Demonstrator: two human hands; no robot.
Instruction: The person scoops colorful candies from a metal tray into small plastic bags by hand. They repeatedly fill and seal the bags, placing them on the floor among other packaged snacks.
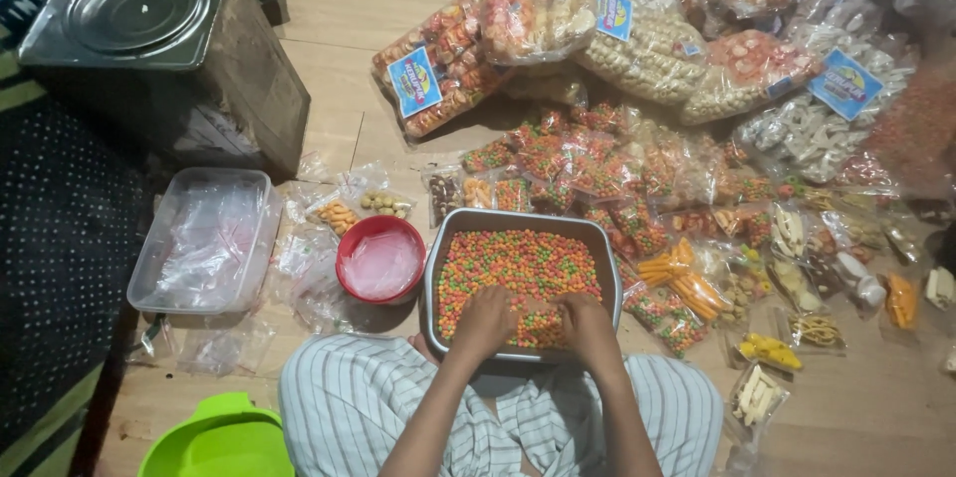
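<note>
A grey metal tray (438,268) sits on the floor in front of my knees, filled with small round snacks (518,263) in orange, green and yellow. My left hand (485,321) and my right hand (588,323) both rest in the near part of the tray, fingers curled down into the snacks. A small clear bag seems to lie between the two hands, but I cannot tell which hand holds it. My striped trousers (349,397) show on both sides of my arms.
A red bowl (380,258) with plastic bags stands left of the tray, beside a clear plastic box (204,238). A metal tin (149,39) is at the back left, a green tub (224,442) near left. Many filled snack bags (617,168) cover the floor behind and right.
</note>
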